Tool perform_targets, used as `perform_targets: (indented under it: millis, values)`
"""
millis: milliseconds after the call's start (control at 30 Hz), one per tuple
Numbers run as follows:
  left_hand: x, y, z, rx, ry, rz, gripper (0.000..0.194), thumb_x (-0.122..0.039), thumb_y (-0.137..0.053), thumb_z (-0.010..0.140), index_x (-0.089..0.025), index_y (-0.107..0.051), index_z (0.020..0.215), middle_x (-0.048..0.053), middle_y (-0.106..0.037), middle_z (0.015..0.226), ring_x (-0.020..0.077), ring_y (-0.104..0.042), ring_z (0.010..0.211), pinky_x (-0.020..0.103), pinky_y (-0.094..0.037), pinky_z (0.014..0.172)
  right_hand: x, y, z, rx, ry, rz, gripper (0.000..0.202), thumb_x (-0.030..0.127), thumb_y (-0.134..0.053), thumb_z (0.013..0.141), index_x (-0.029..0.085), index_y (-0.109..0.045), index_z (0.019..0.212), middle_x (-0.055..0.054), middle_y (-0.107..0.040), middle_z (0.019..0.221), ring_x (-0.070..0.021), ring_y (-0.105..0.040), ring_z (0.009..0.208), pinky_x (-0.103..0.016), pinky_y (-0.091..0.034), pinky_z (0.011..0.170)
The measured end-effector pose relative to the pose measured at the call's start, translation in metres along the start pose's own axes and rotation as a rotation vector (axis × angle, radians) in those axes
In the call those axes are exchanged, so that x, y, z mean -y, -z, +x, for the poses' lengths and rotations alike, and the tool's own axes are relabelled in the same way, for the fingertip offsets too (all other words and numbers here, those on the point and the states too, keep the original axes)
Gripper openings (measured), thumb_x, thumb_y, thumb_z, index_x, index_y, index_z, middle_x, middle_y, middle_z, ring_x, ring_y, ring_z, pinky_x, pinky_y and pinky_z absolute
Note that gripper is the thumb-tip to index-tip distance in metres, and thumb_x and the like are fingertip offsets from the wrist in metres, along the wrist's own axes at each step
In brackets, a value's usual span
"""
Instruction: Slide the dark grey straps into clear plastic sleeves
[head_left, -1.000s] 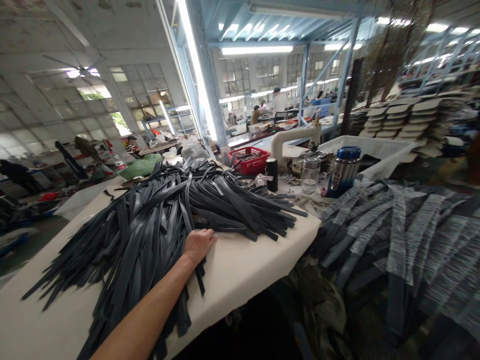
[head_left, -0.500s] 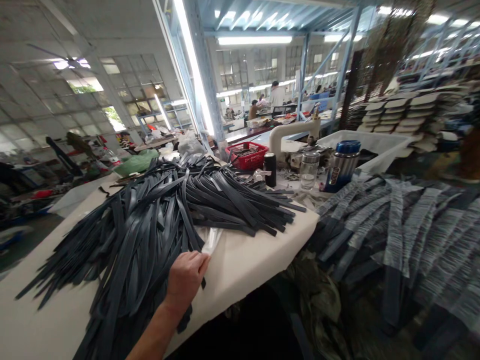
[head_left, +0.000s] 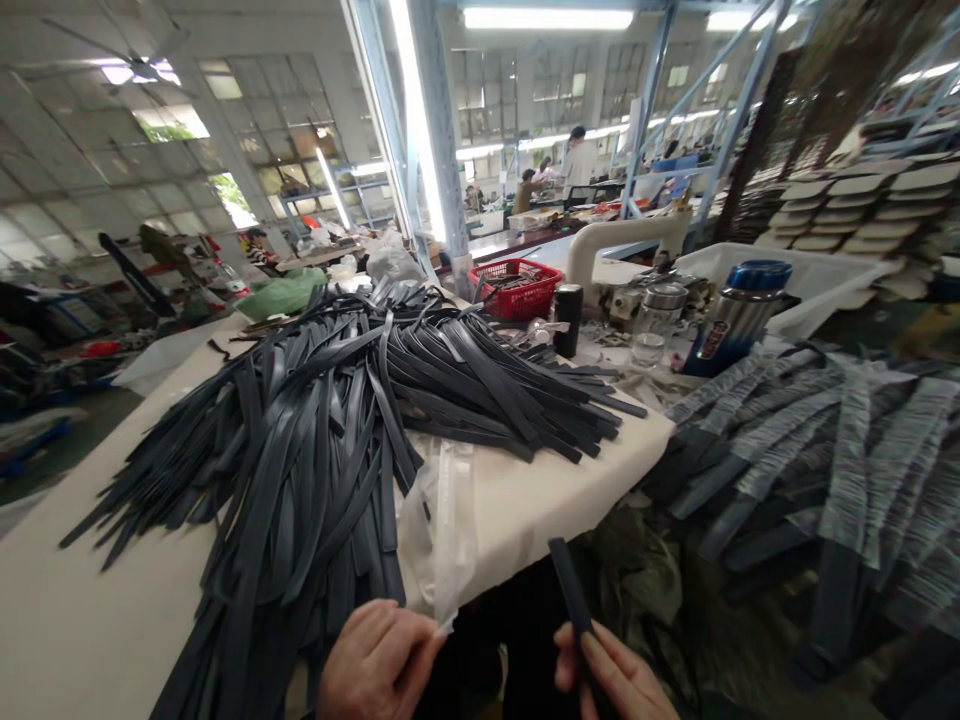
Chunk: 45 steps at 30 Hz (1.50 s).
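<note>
My left hand (head_left: 381,660), at the bottom centre, pinches the lower corner of a clear plastic bag (head_left: 444,525), which stretches up over the table edge beside the dark strips. To its right, my right hand (head_left: 611,665) grips a short dark strip (head_left: 571,590) between thumb and fingers, with the strip's end pointing up. A big heap of black strips (head_left: 315,440) spreads over the cream-covered table (head_left: 525,500), some hanging over its near edge. The bag and the held strip are apart.
Beyond the heap stand a red basket (head_left: 517,290), a black bottle (head_left: 568,320), a glass jar (head_left: 656,325) and a blue-topped flask (head_left: 739,320). Plastic-wrapped strips (head_left: 847,470) lie at the right. People (head_left: 577,165) are in the background.
The left hand has moved down toward me, drawing the clear bag out from by the heap. My right hand has come into view with a dark strip. The view has shifted slightly.
</note>
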<state>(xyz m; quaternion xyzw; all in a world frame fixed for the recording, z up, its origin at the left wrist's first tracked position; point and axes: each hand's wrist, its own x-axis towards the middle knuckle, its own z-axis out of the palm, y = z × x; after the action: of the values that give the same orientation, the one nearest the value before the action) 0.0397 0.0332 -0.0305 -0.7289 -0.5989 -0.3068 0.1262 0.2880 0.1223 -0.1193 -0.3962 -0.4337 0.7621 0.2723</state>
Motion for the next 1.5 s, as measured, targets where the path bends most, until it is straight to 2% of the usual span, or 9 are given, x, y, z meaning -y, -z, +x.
perform_targets:
  millis: [67,200,400,567,800,1067,1167,1300,1500]
  values:
    - [-0.002,-0.001,-0.001,0.009,0.020,-0.032,0.008,-0.019,-0.066,0.079,-0.025,-0.061,0.077,-0.004,-0.067,0.063,0.0137,-0.063,0.059,0.025,-0.049,0.069,0.022,-0.016,0.006,0.029,0.074,-0.024,0.054,0.069,-0.054,0.079,0.017,-0.065,0.093,-0.003,-0.068,0.081,-0.0043,-0.045,0.036,-0.020,-0.028,0.040]
    - [-0.004,0.003,0.000,-0.002,0.027,-0.078,0.013,-0.016,-0.067,0.077,-0.025,-0.064,0.086,-0.002,-0.071,0.067,0.0152,-0.065,0.061,0.026,-0.051,0.068,0.053,-0.044,0.012,0.090,0.121,-0.103,0.052,0.061,-0.046,0.088,0.015,-0.067,0.099,0.005,-0.054,0.046,-0.0080,-0.042,0.037,-0.022,-0.033,0.050]
    - [-0.017,0.002,-0.004,-0.035,-0.150,-0.103,0.007,-0.019,-0.064,0.080,-0.025,-0.065,0.083,-0.006,-0.069,0.060,0.0098,-0.063,0.051,0.023,-0.052,0.072,0.068,-0.066,0.014,0.262,0.070,-0.137,0.054,0.058,-0.046,0.090,0.012,-0.063,0.114,0.006,-0.051,0.043,-0.0090,-0.043,0.040,-0.022,-0.031,0.051]
    - [-0.039,-0.008,-0.012,-0.088,-0.191,-0.121,0.015,-0.016,-0.052,0.087,-0.020,-0.064,0.079,-0.005,-0.066,0.058,0.0077,-0.060,0.051,0.024,-0.050,0.073,0.074,-0.070,0.017,0.301,0.077,-0.219,0.052,0.059,-0.052,0.086,0.013,-0.068,0.103,0.005,-0.053,0.047,-0.0092,-0.048,0.039,-0.020,-0.032,0.045]
    - [-0.047,-0.011,-0.022,0.033,-0.083,-0.295,0.015,-0.019,-0.053,0.087,-0.018,-0.058,0.074,0.000,-0.063,0.060,0.0119,-0.058,0.055,0.025,-0.043,0.055,0.079,-0.058,0.021,0.198,0.171,-0.356,0.035,0.048,-0.058,0.084,0.015,-0.069,0.089,0.005,-0.053,0.054,-0.0068,-0.048,0.040,-0.017,-0.034,0.042]
    - [-0.051,-0.015,-0.028,0.161,-0.083,-0.314,0.013,-0.016,-0.056,0.084,-0.021,-0.063,0.076,0.001,-0.064,0.062,0.0131,-0.058,0.058,0.027,-0.044,0.063,0.052,-0.058,0.011,0.290,0.013,-0.406,0.033,0.046,-0.056,0.084,0.014,-0.060,0.079,0.004,-0.055,0.055,-0.0046,-0.039,0.035,-0.015,-0.028,0.032]
    - [-0.052,-0.015,-0.036,0.193,0.109,-0.464,0.015,-0.032,-0.063,0.081,-0.020,-0.062,0.072,0.001,-0.061,0.060,0.0140,-0.056,0.058,0.027,-0.041,0.059,0.047,-0.061,0.006,0.272,0.046,-0.424,0.027,0.038,-0.063,0.080,0.015,-0.056,0.069,0.006,-0.048,0.054,-0.0053,-0.039,0.042,-0.015,-0.031,0.036]
    - [-0.051,-0.018,-0.039,0.321,0.674,-0.823,0.037,-0.054,-0.060,0.078,-0.018,-0.060,0.067,0.002,-0.059,0.063,0.0144,-0.053,0.061,0.025,-0.039,0.058,0.048,-0.058,0.005,0.261,0.077,-0.372,0.033,0.045,-0.061,0.082,0.016,-0.054,0.068,0.005,-0.047,0.056,-0.0063,-0.039,0.045,-0.017,-0.031,0.039]
    - [-0.056,-0.036,-0.020,0.536,1.061,-1.332,0.035,-0.047,-0.070,0.070,-0.015,-0.073,0.083,0.004,-0.068,0.074,0.0157,-0.056,0.069,0.027,-0.040,0.069,0.047,-0.057,0.003,0.275,0.177,-0.529,0.031,0.038,-0.059,0.084,0.015,-0.058,0.064,0.004,-0.047,0.058,-0.0087,-0.041,0.054,-0.020,-0.032,0.050]
